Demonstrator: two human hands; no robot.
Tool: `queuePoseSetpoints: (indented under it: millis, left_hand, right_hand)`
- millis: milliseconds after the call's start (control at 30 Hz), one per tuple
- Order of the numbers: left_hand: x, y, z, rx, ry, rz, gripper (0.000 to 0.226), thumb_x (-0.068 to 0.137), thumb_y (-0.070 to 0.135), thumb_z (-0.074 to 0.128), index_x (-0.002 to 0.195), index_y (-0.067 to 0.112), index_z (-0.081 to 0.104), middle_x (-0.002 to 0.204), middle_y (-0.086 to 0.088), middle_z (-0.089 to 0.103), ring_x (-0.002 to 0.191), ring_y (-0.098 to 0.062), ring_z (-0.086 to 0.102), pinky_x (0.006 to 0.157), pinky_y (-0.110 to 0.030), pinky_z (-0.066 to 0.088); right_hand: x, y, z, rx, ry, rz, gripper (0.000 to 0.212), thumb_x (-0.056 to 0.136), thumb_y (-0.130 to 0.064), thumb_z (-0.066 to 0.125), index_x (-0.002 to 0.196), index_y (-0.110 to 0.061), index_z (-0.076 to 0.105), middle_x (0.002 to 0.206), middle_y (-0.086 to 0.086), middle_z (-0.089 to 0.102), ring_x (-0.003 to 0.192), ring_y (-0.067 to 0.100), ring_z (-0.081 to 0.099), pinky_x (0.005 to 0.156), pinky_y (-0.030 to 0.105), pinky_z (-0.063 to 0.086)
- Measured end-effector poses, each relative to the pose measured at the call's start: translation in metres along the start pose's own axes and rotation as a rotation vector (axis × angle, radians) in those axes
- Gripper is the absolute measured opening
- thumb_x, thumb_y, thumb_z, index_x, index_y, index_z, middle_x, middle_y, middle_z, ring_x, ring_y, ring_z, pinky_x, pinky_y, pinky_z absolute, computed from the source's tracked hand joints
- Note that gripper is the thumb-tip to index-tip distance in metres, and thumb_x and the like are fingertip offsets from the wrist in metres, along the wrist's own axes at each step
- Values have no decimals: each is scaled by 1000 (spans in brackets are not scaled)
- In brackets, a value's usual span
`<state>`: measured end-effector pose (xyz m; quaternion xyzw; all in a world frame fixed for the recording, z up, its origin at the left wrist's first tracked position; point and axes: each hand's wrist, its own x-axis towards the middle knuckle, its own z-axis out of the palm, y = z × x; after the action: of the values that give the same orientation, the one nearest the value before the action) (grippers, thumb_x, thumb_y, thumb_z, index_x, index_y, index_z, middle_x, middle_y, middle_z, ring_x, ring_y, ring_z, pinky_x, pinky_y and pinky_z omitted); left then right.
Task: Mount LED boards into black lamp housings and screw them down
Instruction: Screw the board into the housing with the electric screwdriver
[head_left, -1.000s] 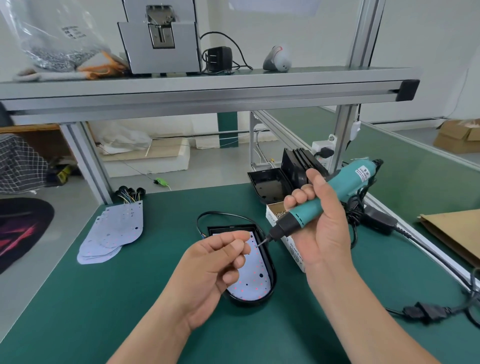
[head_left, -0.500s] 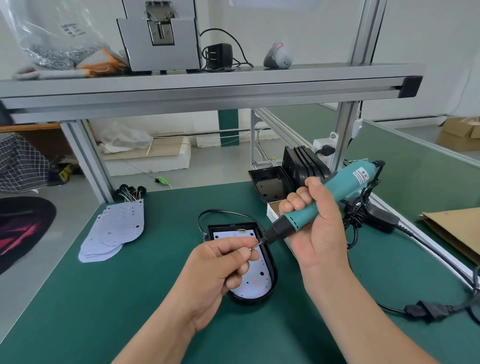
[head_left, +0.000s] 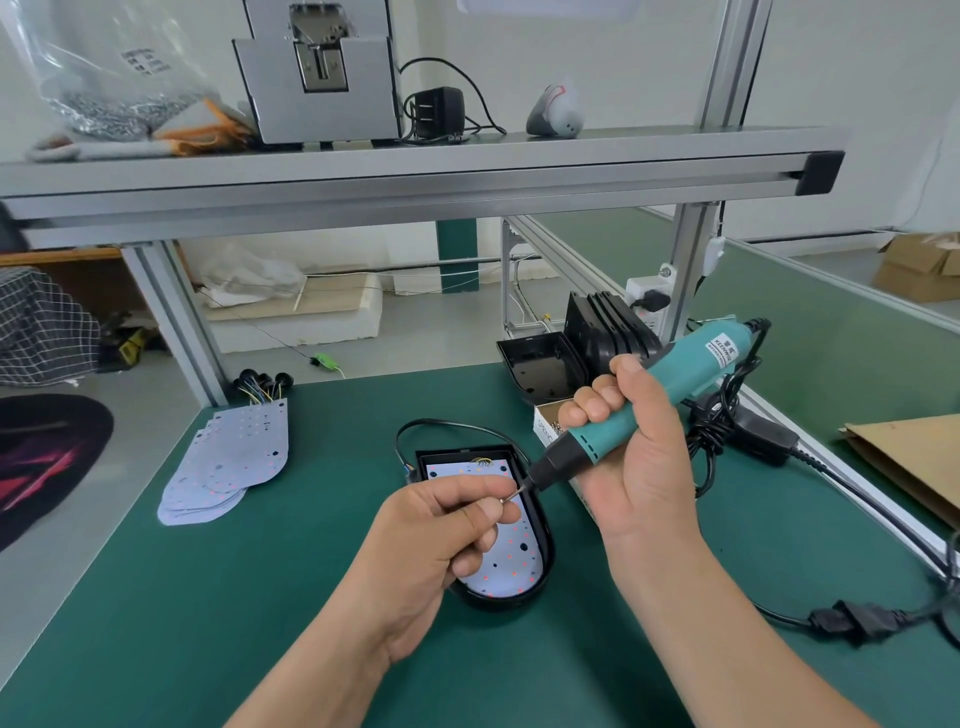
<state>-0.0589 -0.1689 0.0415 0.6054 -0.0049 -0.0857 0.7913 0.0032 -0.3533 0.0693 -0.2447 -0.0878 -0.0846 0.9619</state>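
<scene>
The left hand pinches a screw onto the bit of the teal screwdriver, which the right hand grips. Both are above the LED board, seated in its black housing on the bench. This looks like loading the screw; next it must be lowered squarely into a board hole. A second ago fingers and bit were apart.

Screw, probably, between left hand and screwdriver

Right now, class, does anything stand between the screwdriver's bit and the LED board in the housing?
Only the left hand, pinching a screw at the bit of the screwdriver, over the LED board.
</scene>
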Motion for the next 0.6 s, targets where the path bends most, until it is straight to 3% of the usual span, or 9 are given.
queuePoseSetpoints:
  millis: [467, 600]
  left_hand:
    - [-2, 0, 2, 67, 3, 30, 28, 99, -2, 67, 101, 19, 86, 90, -13, 78, 60, -11, 51, 53, -20, 40]
    - [-2, 1, 2, 191, 57, 78, 34, 98, 0, 69, 99, 29, 86, 91, -10, 81, 63, -13, 51, 56, -20, 41]
  right_hand:
    - [0, 0, 0, -12, 15, -13, 15, 99, -13, 67, 89, -16, 57, 70, -3, 47, 59, 12, 48, 61, 28, 49]
    - [-1, 1, 3, -51, 18, -10, 14, 98, -14, 69, 91, -17, 57, 70, -2, 47, 60, 12, 48, 62, 29, 49]
